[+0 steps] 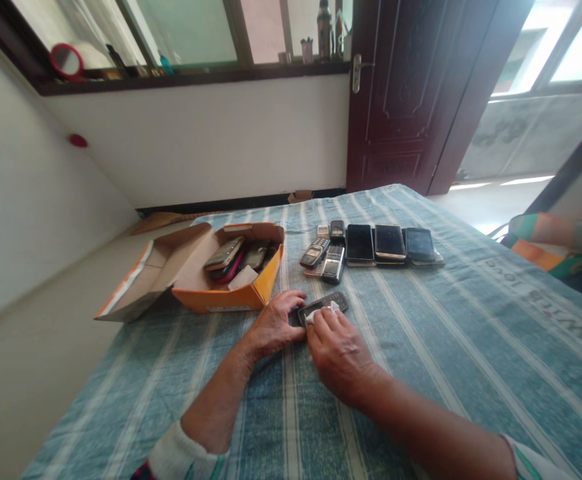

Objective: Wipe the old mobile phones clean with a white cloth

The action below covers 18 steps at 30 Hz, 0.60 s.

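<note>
From here, the left hand [277, 325] grips a phone [341, 299], the right hand [339, 347] pinches a tissue [335, 307]; pressing too hard could skid the phone loose.

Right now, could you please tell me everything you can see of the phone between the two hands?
The keypad phone is dark and plastic-looking, face up, with small keys towards its far right end. It slants over the striped cloth. The left hand curls around its near left end; the right hand holds a crumpled white wipe over its face, hiding part of it. Markings are too small to read.
</note>
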Motion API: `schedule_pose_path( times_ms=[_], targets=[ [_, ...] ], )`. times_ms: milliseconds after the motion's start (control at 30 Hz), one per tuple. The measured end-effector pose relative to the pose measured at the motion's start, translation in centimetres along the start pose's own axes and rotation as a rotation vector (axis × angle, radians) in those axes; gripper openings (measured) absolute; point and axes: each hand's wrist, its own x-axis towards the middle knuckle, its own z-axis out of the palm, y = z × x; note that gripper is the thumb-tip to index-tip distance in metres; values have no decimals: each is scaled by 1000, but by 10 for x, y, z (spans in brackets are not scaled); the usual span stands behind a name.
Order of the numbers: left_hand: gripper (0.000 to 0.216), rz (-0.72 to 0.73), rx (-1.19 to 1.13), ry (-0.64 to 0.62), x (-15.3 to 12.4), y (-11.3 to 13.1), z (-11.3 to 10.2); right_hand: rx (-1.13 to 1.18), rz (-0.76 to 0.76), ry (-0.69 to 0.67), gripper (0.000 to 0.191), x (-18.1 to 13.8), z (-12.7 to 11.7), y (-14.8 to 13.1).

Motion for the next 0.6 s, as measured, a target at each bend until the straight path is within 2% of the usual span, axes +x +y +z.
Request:
schedule_pose_path(
  times_ms=[333,600],
  targets=[
    [35,-17,-17,-13,-1,3,-2,-77,39,31,21,-6,2,-7],
    [40,-63,-56,-49,0,6,-4,-89,179,-101,19,0,-6,22]
  ],
)
